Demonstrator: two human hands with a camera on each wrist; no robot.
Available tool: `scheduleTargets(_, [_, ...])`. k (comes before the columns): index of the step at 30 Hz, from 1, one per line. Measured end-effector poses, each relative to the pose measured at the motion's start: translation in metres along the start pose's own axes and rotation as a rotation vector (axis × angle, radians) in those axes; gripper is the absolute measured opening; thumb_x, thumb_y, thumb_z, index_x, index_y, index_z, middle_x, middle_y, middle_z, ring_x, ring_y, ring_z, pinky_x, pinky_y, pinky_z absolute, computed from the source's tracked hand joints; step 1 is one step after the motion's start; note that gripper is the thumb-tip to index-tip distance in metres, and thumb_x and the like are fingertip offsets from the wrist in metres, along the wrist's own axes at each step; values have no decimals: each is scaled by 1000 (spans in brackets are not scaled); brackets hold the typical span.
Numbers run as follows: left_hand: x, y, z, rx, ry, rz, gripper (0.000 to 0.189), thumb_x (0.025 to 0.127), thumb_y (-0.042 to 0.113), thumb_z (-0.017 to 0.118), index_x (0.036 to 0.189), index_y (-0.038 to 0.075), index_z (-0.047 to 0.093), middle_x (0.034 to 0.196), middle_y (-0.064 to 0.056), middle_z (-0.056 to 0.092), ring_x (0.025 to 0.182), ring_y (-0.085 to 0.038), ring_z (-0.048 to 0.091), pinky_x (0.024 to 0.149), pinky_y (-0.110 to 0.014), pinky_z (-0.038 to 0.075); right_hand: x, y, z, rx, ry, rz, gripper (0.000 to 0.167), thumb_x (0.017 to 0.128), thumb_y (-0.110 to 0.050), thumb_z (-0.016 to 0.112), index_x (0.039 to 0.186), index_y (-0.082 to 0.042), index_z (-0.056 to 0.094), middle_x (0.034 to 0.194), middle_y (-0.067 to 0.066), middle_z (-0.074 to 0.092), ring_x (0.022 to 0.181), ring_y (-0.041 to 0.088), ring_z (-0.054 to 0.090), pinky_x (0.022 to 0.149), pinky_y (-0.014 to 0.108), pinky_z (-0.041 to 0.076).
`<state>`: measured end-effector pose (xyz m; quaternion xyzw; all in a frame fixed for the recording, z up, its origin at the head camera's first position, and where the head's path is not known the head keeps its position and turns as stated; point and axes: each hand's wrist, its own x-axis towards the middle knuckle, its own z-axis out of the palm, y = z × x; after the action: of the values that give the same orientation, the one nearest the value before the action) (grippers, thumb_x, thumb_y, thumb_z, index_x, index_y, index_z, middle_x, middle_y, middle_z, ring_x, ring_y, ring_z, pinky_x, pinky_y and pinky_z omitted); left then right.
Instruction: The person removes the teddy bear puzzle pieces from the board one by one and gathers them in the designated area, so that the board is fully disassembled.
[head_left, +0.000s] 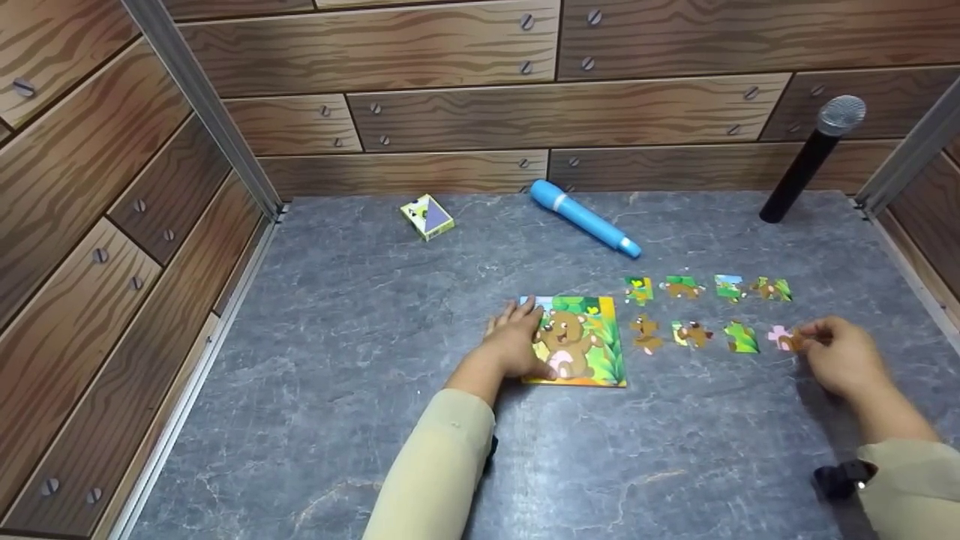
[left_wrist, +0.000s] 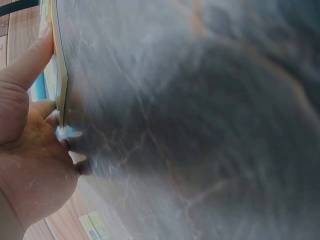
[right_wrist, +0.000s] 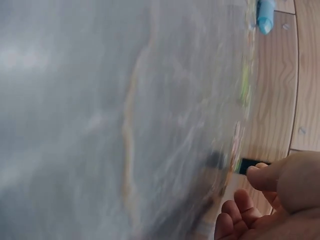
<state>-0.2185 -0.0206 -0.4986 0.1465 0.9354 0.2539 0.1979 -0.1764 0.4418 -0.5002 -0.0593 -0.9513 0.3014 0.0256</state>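
My left hand (head_left: 512,346) rests on the left part of a square bear puzzle (head_left: 568,341), thumb near its lower edge and fingers at its upper left. In the left wrist view, the thumb (left_wrist: 32,62) lies against the board's edge. Farther right, my right hand (head_left: 841,356) pinches the right side of a pink and brown puzzle piece (head_left: 781,337) between thumb and index finger. This piece ends the nearer row of loose pieces, beside a green piece (head_left: 741,337). In the right wrist view, the other fingers (right_wrist: 242,202) are loosely curled.
Several more pieces form two rows, among them a far-row piece (head_left: 681,286) and a brown piece (head_left: 645,334). Behind lie a blue microphone (head_left: 585,217) and a small patterned box (head_left: 427,217). A black microphone (head_left: 801,176) stands at back right. Wood-print panels (head_left: 450,120) enclose the table.
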Motion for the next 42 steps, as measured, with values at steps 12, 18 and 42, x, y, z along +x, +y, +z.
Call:
scheduleTargets(12, [-1,0,-1,-7,-8,7,112,82,42,92,170,17,27,178,1,11,164,-27,1,131,-52,1,-1,-46,22,79,86,-74,30,104,-10,63,119,16,63,118,37,57,98,45,63,76,43,53])
scheduleTargets(18, [0,-1,0,-16,-8,-3,113,81,42,92,170,19,27,178,2,10,164,-26,0,131,-51,1,0,-74,40,152,59,-141,35,100,-7,70,126,16,62,128,39,54,115,59,56,95,68,48])
scheduleTargets(42, [1,0,0,-9,-12,-3,113,81,43,92,170,19,26,178,2,9,164,-26,1,131,-52,0,-14,-172,113,207,-159,-263,50,95,-10,79,138,8,61,126,28,60,112,44,63,96,60,55])
